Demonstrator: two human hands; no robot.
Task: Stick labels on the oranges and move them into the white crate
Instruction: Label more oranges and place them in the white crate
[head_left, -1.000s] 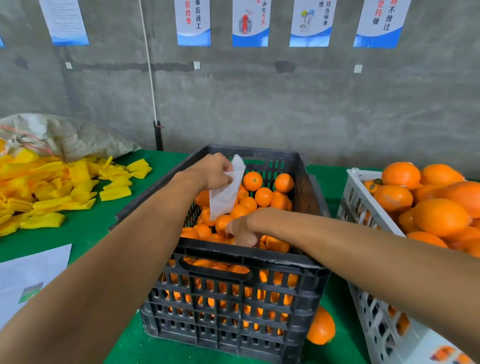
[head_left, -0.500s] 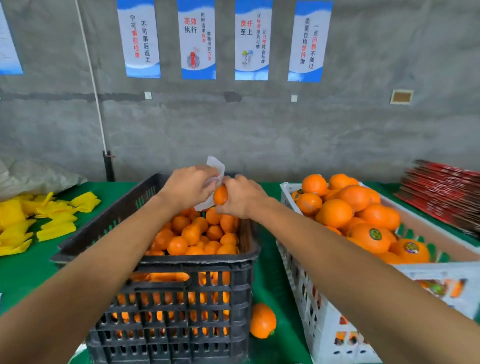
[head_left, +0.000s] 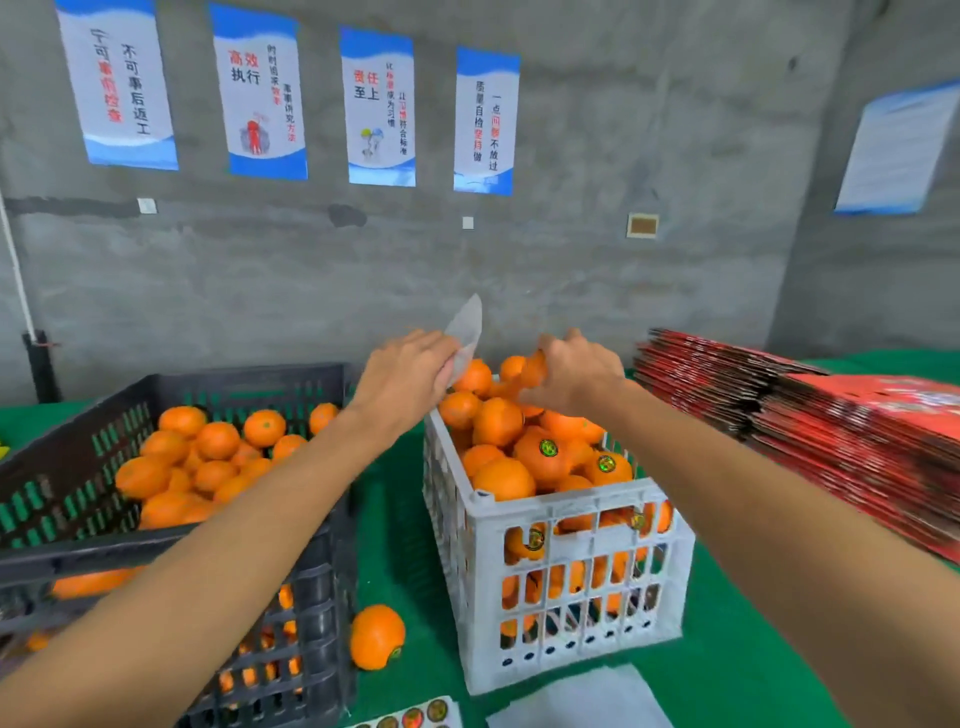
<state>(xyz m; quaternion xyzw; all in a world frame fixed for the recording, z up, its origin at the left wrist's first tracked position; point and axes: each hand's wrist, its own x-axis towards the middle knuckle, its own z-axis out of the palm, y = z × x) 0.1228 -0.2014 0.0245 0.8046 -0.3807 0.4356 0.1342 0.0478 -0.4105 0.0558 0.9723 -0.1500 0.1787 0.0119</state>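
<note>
the green table (head_left: 405, 519) carries everything here, and its near edge is cut off by the frame. on its left stands the black crate (head_left: 311, 597), part filled with unlabelled oranges (head_left: 208, 462), its left side running out of view. on the right edge lies a slanting stack of red flat cartons (head_left: 831, 415), blurred and cropped. between them sits the white crate (head_left: 571, 613), its long axis running away from the viewer toward the grey wall, heaped above its rim with labelled oranges (head_left: 545, 457) (two round green stickers face up on the nearer fruit). both hands hover over the far end of that heap. the right hand (head_left: 576, 374) has its fingers curled down round an orange (head_left: 535, 370), of which only a sliver shows beside the knuckles, so whether it bears a label cannot be told; it is just above the pile, close to or touching the fruit beneath. the left hand (head_left: 410, 371) pinches a pale backing sheet (head_left: 465, 332), which stands nearly upright, its long axis vertical and its pointed corner up; its lower part is hidden behind the fingers. a loose orange (head_left: 376, 636) lies on the cloth between the crates, stem end facing right and down. at the bottom edge a strip of round labels (head_left: 415, 717) and a white sheet (head_left: 576, 699) are half cut off.
</note>
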